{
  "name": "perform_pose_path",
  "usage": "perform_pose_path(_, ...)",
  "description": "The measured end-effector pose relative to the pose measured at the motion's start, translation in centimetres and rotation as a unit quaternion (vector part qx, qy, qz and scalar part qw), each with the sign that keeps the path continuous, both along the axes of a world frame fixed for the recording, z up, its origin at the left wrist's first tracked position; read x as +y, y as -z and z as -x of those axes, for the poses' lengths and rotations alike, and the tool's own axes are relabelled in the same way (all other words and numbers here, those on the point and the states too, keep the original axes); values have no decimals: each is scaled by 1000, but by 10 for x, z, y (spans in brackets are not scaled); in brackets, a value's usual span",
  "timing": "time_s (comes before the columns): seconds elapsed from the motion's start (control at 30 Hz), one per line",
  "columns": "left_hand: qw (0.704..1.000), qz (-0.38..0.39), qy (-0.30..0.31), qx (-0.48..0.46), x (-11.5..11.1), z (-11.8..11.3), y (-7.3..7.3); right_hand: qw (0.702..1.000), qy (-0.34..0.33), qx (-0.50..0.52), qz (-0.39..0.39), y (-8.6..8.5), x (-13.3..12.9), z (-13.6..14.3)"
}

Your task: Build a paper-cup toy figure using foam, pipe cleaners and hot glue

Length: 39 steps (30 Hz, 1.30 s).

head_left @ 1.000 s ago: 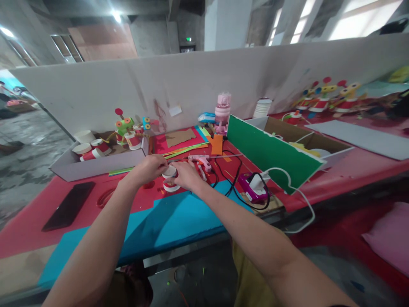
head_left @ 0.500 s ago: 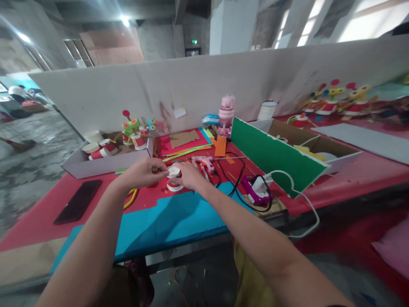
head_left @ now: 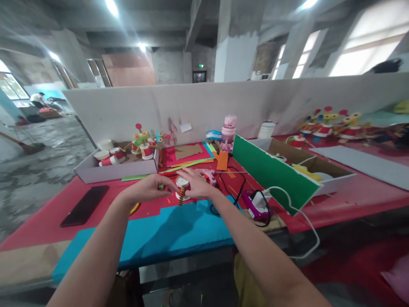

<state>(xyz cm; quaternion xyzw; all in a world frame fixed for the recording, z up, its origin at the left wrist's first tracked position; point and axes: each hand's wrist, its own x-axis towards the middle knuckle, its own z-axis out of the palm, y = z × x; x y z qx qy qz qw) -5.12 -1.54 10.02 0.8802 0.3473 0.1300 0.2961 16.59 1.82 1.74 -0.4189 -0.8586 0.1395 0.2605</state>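
A small white-and-red paper cup [head_left: 182, 182] stands on the red table covering between my hands. A brown-and-yellow folded paper spring [head_left: 182, 195] hangs down its near side. My right hand [head_left: 197, 183] is around the cup's right side, fingers over the far rim and thumb at the near side. My left hand [head_left: 153, 187] is just left of the cup, its fingers curved and apart, with nothing visible gripped. A small green piece [head_left: 161, 186] shows by its fingers. A pink glue gun [head_left: 208, 175] lies beyond my right hand.
A white box [head_left: 118, 171] at left holds cups and a green paper figure. A purple power strip [head_left: 256, 207] with cables and a green board [head_left: 271, 172] are at right. Blue sheet [head_left: 175, 230] lies in front; a phone [head_left: 84, 205] lies left.
The view has tilted up. The paper spring now shows on the cup's near side. My left fingers have moved apart from the cup's rim; my right hand stays at the cup.
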Motion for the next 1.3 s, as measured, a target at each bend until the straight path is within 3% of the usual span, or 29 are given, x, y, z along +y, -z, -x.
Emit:
perform_pose_path(0.1, 998, -32, -61, -6, 7, 2, 5, 999, -1, 51, 8, 2, 2, -9)
perform_pose_path(0.23, 988, -71, -124, -56, 14, 2, 12, 983, 154, 95, 16, 1, -2, -1)
perform_pose_path(0.4, 1000, 4, -14, -26, 9, 3, 12, 967, 251, 19, 28, -7, -14, 26)
perform_pose_path(0.47, 999, 36, -6, 4, 6, 5, 10, 962, 271, -9, 25, -10, -15, 31)
perform_pose_path(0.6, 997, 54, -48, 28, 5, 7, 6, 976, 206, -18, 68, -14, -11, 23)
perform_pose_path(0.7, 998, 1, -56, 25, 7, 9, 4, 989, 111, 1, 95, -16, -10, 13)
perform_pose_path(0.9, 987, -121, -107, 14, 8, -1, 11, 996, 0, 37, 84, -10, -10, 0)
perform_pose_path(1.03, 981, -183, -62, 14, 9, -12, 23, 980, -1, 132, 149, -10, -7, -13)
perform_pose_path(1.1, 977, -206, -49, 24, 11, -15, 29, 980, -11, 130, 153, -14, -7, -17)
perform_pose_path(1.2, 968, -238, -80, 14, 15, -14, 33, 991, -22, 79, 110, -18, -10, -15)
perform_pose_path(1.3, 955, -267, -133, 5, 19, -12, 34, 996, 47, 32, 67, -17, -14, -3)
